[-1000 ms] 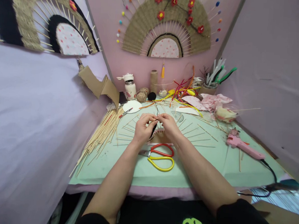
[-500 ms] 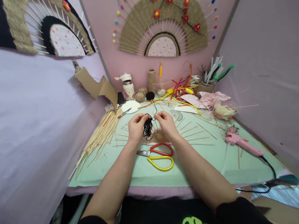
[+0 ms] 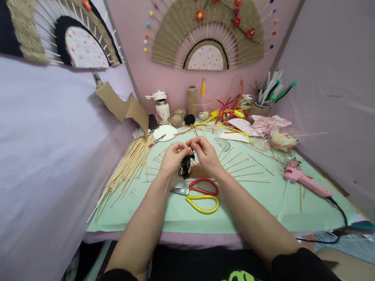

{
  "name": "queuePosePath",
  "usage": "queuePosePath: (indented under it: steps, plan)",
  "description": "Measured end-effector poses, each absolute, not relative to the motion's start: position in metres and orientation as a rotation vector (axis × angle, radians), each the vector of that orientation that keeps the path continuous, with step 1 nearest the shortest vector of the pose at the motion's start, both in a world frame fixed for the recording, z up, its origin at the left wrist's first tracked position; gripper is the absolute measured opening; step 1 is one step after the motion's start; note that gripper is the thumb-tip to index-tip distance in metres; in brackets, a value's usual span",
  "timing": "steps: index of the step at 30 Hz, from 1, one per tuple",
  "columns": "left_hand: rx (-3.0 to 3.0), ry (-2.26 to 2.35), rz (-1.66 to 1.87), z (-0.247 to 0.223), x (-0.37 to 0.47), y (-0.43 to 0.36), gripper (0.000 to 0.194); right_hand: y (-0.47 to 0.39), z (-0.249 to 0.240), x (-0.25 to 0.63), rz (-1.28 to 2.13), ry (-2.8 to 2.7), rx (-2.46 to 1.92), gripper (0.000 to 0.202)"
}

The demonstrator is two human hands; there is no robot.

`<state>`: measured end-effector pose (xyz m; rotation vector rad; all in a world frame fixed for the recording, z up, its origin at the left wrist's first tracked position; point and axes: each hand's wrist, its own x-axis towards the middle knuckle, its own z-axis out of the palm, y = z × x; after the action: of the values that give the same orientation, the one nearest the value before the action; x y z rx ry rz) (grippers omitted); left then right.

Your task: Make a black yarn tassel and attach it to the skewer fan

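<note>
Mid-frame, the left hand (image 3: 173,157) has fingers clamped on looped black cord (image 3: 185,167); the right hand (image 3: 205,155), fingers together, pinches its top; scissors (image 3: 183,191) lie below.

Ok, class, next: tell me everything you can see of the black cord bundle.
The black cord bundle is a small hank of thin, soft-looking strands, perhaps yarn, gathered into many slack, uneven loops. It hangs with its loops downward from the left hand's grip, which pinches it near the top. The right hand's grip is close beside that top end; the fingers hide how the strands are gathered there. In the picture, it sits just above the scissors.
</note>
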<state>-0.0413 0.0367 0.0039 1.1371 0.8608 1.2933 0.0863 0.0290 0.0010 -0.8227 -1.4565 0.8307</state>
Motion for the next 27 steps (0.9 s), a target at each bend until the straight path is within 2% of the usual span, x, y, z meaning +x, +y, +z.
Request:
queuePosePath:
  steps: [6, 13, 20, 27]
  plan:
    - [1.115, 0.873, 1.171, 0.004, -0.043, 0.036, 0.032, 0.035, -0.003, 0.090, 0.867, -1.481, -0.901, 0.016]
    - [1.217, 0.881, 1.036, 0.003, -0.044, 0.034, 0.027, 0.034, 0.000, 0.093, 0.942, -1.491, -0.927, 0.016]
    - [1.186, 0.918, 1.155, 0.004, -0.044, 0.037, 0.029, 0.037, -0.002, 0.094, 1.147, -1.434, -0.956, 0.030]
    - [1.249, 1.006, 1.298, 0.000, -0.044, 0.040, 0.026, 0.032, 0.002, 0.098, 0.807, -1.606, -1.049, 0.020]
